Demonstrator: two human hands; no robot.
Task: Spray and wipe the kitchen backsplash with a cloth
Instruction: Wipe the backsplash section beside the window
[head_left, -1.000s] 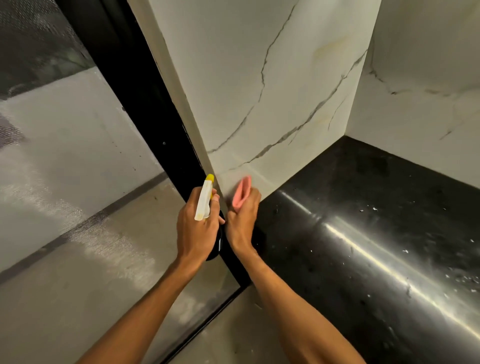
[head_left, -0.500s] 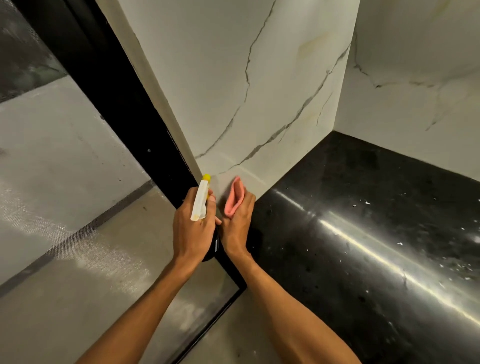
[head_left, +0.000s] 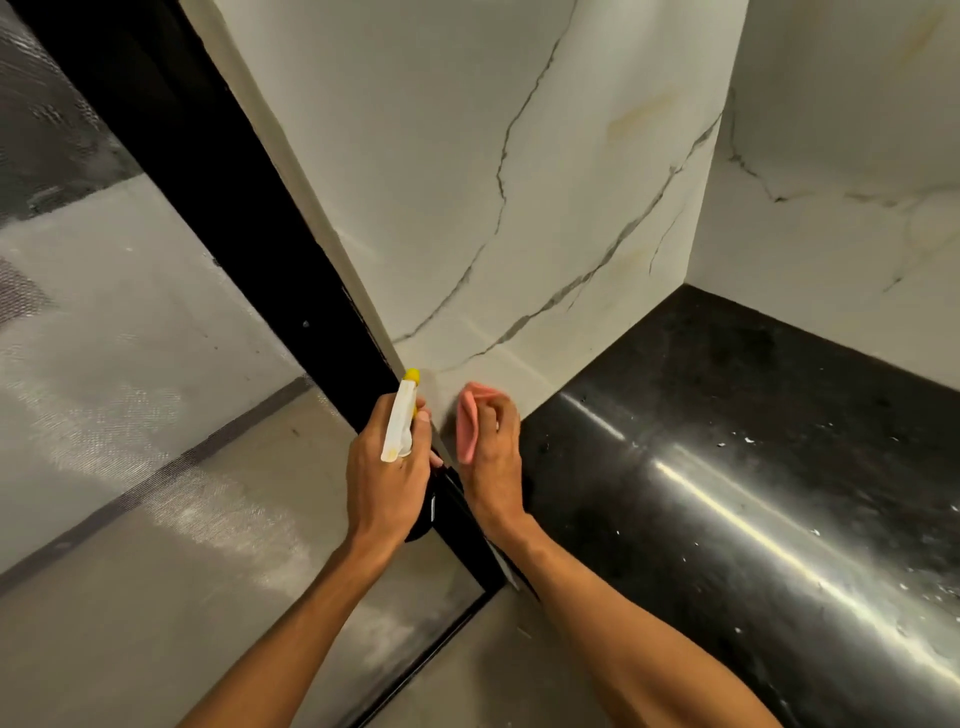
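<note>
The backsplash (head_left: 467, 182) is white marble with grey veins, meeting a second marble wall at a corner on the right. My left hand (head_left: 387, 480) grips a spray bottle (head_left: 399, 418) with a white head and yellow nozzle tip; its dark body is mostly hidden under the hand. My right hand (head_left: 493, 460) presses a folded pink cloth (head_left: 467, 423) against the lowest part of the backsplash, close to its left edge and just above the counter.
A glossy black countertop (head_left: 727, 493) with white specks and a bright glare streak fills the right. A black vertical frame (head_left: 249, 208) borders the backsplash on the left. Beyond it lies grey floor (head_left: 130, 389) with a dark strip.
Both hands stayed at the lower left end of the backsplash. The cloth hand shifted slightly along the wall, and the head view moved a little.
</note>
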